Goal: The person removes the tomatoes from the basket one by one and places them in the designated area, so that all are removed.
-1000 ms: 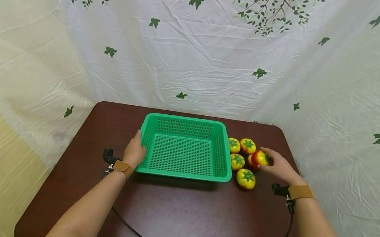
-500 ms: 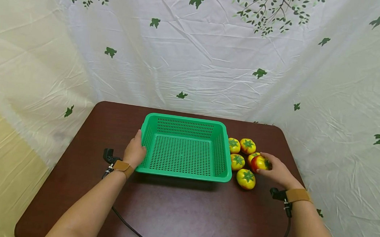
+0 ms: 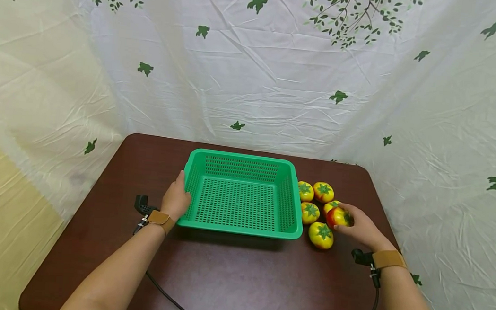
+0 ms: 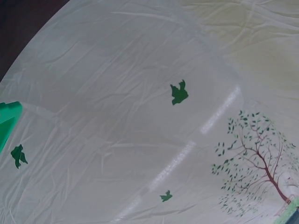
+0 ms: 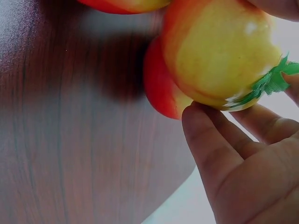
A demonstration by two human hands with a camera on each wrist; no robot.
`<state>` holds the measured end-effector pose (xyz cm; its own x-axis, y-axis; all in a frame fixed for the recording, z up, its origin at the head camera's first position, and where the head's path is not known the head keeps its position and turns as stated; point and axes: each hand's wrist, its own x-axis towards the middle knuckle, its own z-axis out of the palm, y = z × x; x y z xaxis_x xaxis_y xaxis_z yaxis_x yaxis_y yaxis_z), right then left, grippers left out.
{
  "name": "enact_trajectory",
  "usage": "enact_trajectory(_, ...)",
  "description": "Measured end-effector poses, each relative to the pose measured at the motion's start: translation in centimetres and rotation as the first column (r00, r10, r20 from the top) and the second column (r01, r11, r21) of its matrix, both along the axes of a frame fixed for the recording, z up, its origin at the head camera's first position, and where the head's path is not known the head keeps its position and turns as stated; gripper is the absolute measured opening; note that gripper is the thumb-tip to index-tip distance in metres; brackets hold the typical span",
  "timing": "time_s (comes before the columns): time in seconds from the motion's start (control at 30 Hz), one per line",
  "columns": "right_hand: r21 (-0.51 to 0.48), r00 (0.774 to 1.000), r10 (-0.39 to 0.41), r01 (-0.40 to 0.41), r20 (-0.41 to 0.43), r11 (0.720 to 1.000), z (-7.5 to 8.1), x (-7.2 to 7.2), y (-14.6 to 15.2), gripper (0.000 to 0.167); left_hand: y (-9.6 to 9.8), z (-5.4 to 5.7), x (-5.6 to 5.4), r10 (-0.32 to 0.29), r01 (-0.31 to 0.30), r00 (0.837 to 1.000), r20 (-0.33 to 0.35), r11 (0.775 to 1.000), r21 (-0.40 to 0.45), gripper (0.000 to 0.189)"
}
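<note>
In the head view my left hand (image 3: 175, 199) grips the left side of a green plastic basket (image 3: 234, 232), with the thumb at its rim. Nothing lies in the basket. My right hand (image 3: 365, 227) holds a shiny yellow-and-red fruit (image 3: 338, 218) with a green star-shaped leaf cap, its kind unclear. The right wrist view shows the fingertips (image 5: 194, 116) around that fruit, cap toward the palm, while another fruit (image 5: 161, 84) shows partly behind it. Only a corner of the basket (image 4: 8, 119) appears in the left wrist view; the left hand is outside it.
Several matching fruits, among them a front one (image 3: 321, 236) and a back one (image 3: 323, 192), sit between the basket and my right hand. The dark wooden table (image 3: 240, 282) meets a white leaf-print curtain (image 3: 252, 79) behind. Black cables (image 3: 169, 296) trail from both wrists.
My right hand, with the fruit in it, has come slightly toward me, uncovering more of the fruit behind it. The left hand and basket stay as they were.
</note>
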<state>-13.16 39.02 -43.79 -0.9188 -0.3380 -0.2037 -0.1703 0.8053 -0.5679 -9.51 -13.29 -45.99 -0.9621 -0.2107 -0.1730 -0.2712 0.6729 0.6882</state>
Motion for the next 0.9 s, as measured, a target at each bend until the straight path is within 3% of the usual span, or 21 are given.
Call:
enact_trajectory(0.57, 0.006, 1.000, 0.002, -0.002, -0.014, 1.000, -0.3, 0.9, 0.9, 0.073, 0.0, 0.2, 0.0, -0.001, 0.001, 1.000, 0.004, 1.000, 0.002, 0.073)
enact_trajectory(0.9, 0.021, 0.999, -0.039, 0.039, 0.012, 0.999, -1.8, 0.9, 1.0, 0.078, -0.1, 0.3, -0.1, -0.002, 0.002, 1.000, 0.007, 1.000, -0.004, 0.073)
